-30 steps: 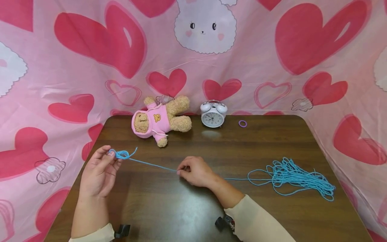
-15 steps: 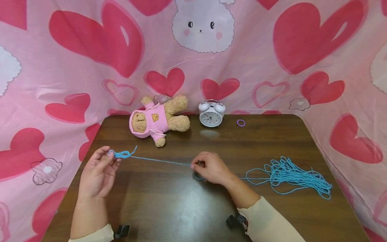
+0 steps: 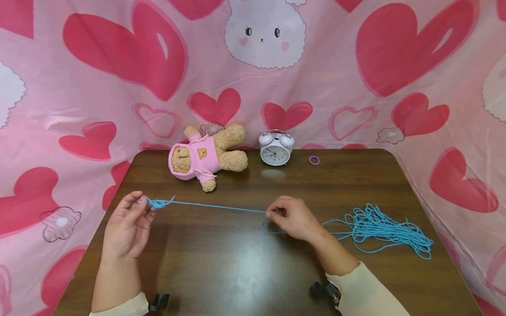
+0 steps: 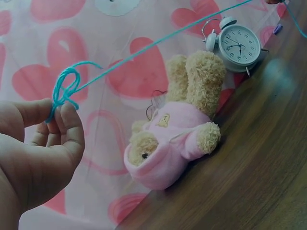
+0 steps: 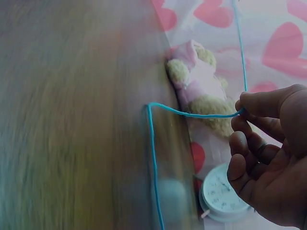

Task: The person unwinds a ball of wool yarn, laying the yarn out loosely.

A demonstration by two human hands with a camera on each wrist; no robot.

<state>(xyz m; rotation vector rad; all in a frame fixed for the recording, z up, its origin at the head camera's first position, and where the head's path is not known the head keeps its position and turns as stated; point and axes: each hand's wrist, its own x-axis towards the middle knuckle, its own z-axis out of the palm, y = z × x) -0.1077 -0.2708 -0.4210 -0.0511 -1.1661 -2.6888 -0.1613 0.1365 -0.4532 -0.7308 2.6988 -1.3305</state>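
Observation:
My left hand pinches a small looped bundle of blue cord between thumb and fingertips above the table's left side. In the left wrist view the bundle shows several loops and one loose end. A taut stretch of the cord runs from it to my right hand, which pinches it between thumb and index finger. Past those fingertips the cord hangs slack and bends down, as the right wrist view shows. It leads under my right forearm to a loose heap of the same cord on the right.
On the brown table, a teddy bear in a pink hoodie lies at the back left. Beside it stand a white alarm clock and, flat on the wood, a purple ring. A pink heart-print cloth hangs behind.
My right hand has moved right and slightly away from me, lengthening the straight cord between my hands. The left hand has stayed nearly in place, and its looped bundle has drawn narrower.

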